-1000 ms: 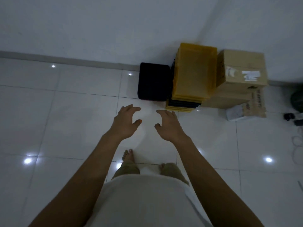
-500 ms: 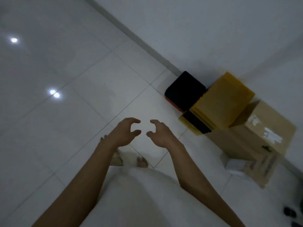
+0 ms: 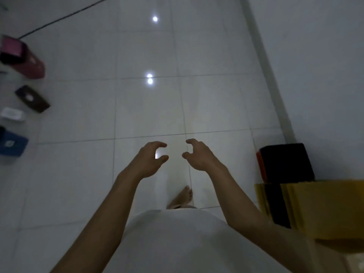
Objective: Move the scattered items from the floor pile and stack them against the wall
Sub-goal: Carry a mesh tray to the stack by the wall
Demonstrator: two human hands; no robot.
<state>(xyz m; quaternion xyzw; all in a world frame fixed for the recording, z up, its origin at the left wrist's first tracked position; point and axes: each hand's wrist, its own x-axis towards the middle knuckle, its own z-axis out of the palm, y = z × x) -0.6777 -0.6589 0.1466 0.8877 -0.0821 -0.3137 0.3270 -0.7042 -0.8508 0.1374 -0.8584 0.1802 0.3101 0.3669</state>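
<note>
My left hand (image 3: 149, 160) and my right hand (image 3: 199, 155) hang in front of me over the white tiled floor, fingers loosely curled, holding nothing. Against the wall at the right stands a stack: a black box (image 3: 285, 162) with an orange side, and a yellow stack of trays (image 3: 323, 205) with a black layer showing. Scattered items lie at the far left: a dark red box (image 3: 23, 58), a dark brown box (image 3: 32, 99), a small white item (image 3: 12, 114) and a blue box (image 3: 12, 143).
The wall (image 3: 319, 66) with its grey skirting runs along the right side. A dark cable (image 3: 59, 18) crosses the floor at the upper left. My bare foot (image 3: 182, 198) shows below the hands. Open tiled floor (image 3: 147, 107) lies between the stack and the scattered items.
The view has swung left, away from the stack by the wall. The stack has slid to the right edge and the scattered items have come into view at the left. Both hands stay empty.
</note>
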